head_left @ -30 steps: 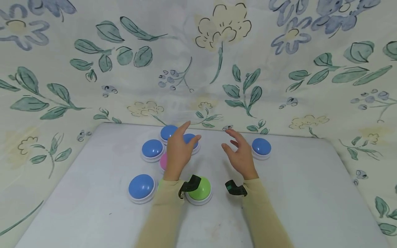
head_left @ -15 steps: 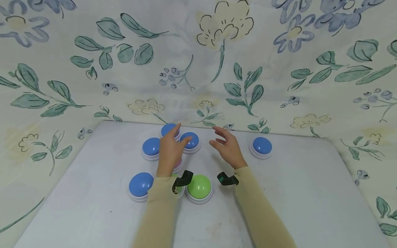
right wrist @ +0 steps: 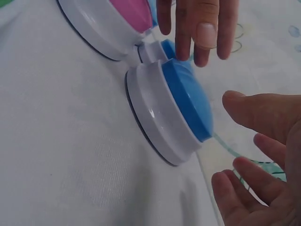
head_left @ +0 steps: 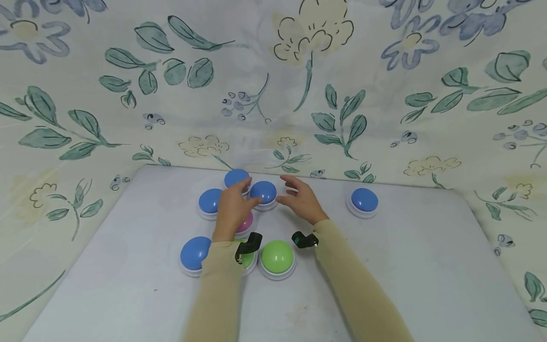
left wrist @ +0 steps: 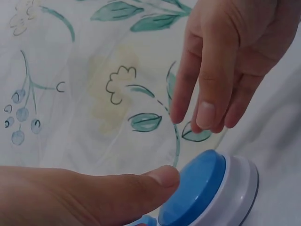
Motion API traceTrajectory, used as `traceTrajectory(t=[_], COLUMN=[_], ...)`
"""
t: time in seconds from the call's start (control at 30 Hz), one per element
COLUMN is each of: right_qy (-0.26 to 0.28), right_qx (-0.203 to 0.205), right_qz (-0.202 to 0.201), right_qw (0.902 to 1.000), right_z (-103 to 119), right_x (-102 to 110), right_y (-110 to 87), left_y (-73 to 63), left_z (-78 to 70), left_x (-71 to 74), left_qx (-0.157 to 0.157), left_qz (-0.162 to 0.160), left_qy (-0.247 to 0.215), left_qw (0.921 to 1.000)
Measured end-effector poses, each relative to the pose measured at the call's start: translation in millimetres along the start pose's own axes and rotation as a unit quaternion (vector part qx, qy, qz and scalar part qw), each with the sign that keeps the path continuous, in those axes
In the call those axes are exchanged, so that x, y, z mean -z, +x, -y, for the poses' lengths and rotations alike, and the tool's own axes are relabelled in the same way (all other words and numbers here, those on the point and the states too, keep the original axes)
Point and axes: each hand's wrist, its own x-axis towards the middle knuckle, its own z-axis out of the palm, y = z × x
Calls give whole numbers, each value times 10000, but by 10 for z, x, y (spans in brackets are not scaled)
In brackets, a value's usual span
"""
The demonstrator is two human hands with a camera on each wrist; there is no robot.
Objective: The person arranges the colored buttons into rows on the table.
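Eight domed buttons (head_left: 263, 191) dot the white tabletop (head_left: 427, 266) against a flower-patterned backdrop (head_left: 252, 47).

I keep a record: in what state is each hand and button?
Left hand: open, empty
Right hand: open, empty
Blue button between hands: dome up, ungripped
Farthest blue button: dome up
Middle-left blue button: dome up
Leftmost blue button: dome up
Rightmost blue button: dome up
Pink button: dome up, partly hidden
Left green button: dome up, partly hidden
Right green button: dome up
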Motion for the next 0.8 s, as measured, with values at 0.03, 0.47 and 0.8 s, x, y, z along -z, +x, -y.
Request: traceTrajectory(t=[0.03,0.47,0.8], right_qy=[-24,-572,-844], right_qx=[-24,-274,-133], right_qz=[50,521,693], right_qw=[10000,9966,9939], right_z=[-1,54,8], right_x=[-5,-88,-136], right_y=[11,110,157], left_y=[2,53,75], left_z=[8,93,132], left_x=[-3,-72,-114], left_qx=[-13,-31,-1], left_qz=[49,259,459], left_qy=[57,410,675], left_qw=[10000,9988,9967])
